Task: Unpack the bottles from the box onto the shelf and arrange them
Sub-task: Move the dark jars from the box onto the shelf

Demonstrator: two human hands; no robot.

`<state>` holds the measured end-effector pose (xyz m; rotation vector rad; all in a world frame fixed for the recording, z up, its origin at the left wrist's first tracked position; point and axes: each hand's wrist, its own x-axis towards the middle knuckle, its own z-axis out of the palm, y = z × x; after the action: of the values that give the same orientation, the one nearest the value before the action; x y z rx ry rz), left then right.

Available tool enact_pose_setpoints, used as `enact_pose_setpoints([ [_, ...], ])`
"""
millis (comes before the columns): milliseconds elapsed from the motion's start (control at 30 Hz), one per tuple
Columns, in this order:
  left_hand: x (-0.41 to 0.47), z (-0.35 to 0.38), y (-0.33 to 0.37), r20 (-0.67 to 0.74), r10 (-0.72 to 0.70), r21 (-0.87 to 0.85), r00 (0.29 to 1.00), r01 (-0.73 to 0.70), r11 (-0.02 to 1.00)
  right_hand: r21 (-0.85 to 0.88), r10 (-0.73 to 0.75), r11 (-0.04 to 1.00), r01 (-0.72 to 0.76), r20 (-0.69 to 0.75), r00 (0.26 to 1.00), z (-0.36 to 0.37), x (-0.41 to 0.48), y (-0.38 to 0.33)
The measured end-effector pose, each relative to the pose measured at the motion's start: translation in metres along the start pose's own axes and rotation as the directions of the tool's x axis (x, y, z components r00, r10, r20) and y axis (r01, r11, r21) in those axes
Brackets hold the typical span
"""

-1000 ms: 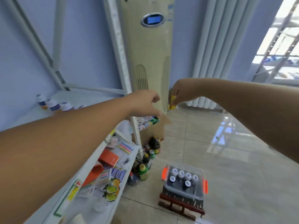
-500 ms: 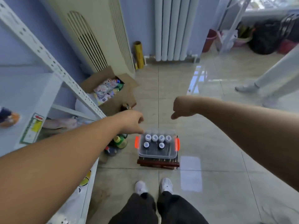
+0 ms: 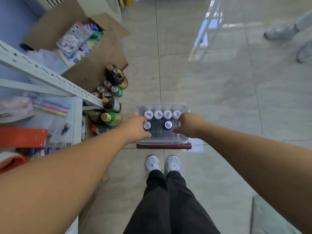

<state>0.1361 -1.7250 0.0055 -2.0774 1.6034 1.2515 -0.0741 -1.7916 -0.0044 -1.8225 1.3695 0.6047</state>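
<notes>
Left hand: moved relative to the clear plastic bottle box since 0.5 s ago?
Yes. The left hand has come down over the clear plastic box's left edge, at a white-capped bottle; earlier it was off the box's far left corner.

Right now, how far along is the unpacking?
Done: gaps in the front row of the clear box suggest some bottles are already out. In hand: the left hand is at the front-left bottle, the right hand at the box's right side; neither grip is clear. Left: six capped bottles sit inside.
</notes>
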Motion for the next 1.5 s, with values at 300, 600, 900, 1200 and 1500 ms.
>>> enact_pose_setpoints([
  [300, 0.114, 0.078, -0.035, 0.058, 0.067, 0.167, 0.996, -0.075, 0.983, -0.028, -0.028, 0.999, 0.028, 0.002, 1.0, 0.09, 0.109, 0.023],
  [600, 0.164, 0.114, -0.042, -0.025, 0.173, 0.297, 0.985, -0.158, 0.942, -0.084, -0.062, 0.995, 0.062, 0.005, 0.998, 0.125, 0.161, 0.042],
  [900, 0.179, 0.131, -0.049, 0.089, 0.096, 0.404, 0.991, -0.124, 0.906, -0.08, -0.072, 0.994, 0.069, -0.033, 0.997, 0.155, 0.188, 0.044],
  [1200, 0.196, 0.157, -0.056, 0.076, 0.123, 0.202, 0.989, -0.136, 0.97, 0.006, -0.089, 0.996, 0.09, -0.093, 0.992, 0.17, 0.2, 0.055],
  [1500, 0.185, 0.154, -0.046, -0.104, 0.059, -0.204, 0.993, -0.079, 0.976, 0.168, -0.107, 0.978, 0.124, -0.109, 0.988, 0.156, 0.181, 0.049],
])
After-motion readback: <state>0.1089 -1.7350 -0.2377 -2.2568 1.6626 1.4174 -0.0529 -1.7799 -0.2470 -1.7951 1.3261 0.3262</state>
